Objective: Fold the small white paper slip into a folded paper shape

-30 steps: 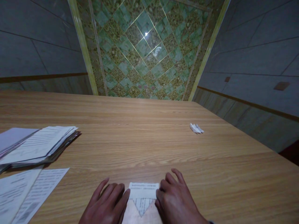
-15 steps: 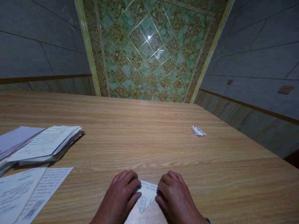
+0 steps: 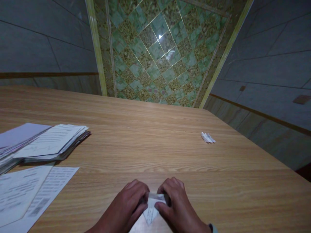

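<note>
The left hand [image 3: 132, 202] and right hand [image 3: 174, 202] hold one folded paper [image 3: 150, 215] between them in a narrow grip, one paper stack [image 3: 52, 139] and two sheets [image 3: 20, 192] lying left of the grip, one small paper bundle [image 3: 208, 138] beyond it rightward, the print too small to read.

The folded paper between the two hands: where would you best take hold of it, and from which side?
The folded paper is probably best pinched at the two sides of its broad far end, the left hand coming from the left, the right hand from the right. It narrows to a point toward the person, so the wide end likely offers more to hold.
</note>
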A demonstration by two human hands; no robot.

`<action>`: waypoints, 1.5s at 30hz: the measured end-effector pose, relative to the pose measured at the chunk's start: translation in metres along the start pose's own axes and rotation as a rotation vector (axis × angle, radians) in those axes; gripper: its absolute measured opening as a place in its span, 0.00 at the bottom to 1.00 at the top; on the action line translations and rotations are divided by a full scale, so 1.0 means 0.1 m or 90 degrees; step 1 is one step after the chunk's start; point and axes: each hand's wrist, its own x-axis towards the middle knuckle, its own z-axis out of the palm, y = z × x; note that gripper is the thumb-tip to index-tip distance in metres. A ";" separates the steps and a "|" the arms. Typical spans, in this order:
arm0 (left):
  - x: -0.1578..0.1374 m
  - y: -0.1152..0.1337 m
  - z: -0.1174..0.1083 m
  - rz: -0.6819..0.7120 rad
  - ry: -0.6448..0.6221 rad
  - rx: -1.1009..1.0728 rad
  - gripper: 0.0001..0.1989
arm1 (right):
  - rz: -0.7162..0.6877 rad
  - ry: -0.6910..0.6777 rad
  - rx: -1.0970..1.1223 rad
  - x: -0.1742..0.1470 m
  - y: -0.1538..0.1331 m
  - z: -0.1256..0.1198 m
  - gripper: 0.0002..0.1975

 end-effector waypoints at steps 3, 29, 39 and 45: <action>0.03 0.04 -0.04 0.042 0.044 0.023 0.06 | -0.117 0.068 0.014 0.02 -0.01 -0.02 0.15; -0.01 -0.02 0.03 -0.073 -0.052 0.129 0.05 | -0.073 -0.062 -0.055 0.04 0.00 -0.08 0.07; 0.02 -0.04 -0.04 -0.152 -0.033 0.121 0.07 | -0.033 -0.014 -0.086 0.06 -0.01 -0.01 0.09; 0.01 -0.08 -0.02 -0.158 -0.007 0.150 0.05 | -0.030 0.055 -0.081 0.06 0.03 0.04 0.11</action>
